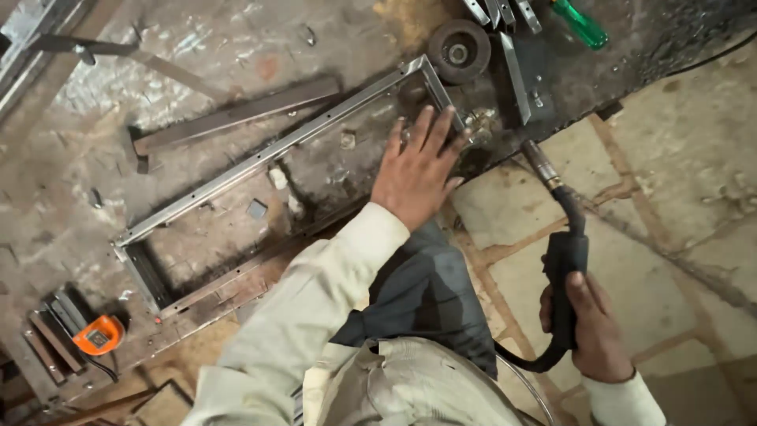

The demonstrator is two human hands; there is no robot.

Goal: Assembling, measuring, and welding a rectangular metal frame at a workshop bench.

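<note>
Head view, left hand: the left hand (415, 172) lies flat, palm down and fingers spread, pressing on the near corner of the metal frame (260, 162); it grasps nothing.
Head view, right hand: the right hand (593, 327) is clenched around the black handle of the welding torch (563, 252), nozzle aimed up toward the frame's corner, just beside the left fingertips.
Frame position: a long rectangular frame of thin steel section, lying flat and diagonally across the workbench (197, 47).
Bench contents: a grinding disc (458, 52) sits beyond the frame's corner; a green-handled tool (579, 24) lies at the top edge; an orange tape measure (98, 335) rests lower left.
Floor: stone paving (678, 189) lies under the torch.
</note>
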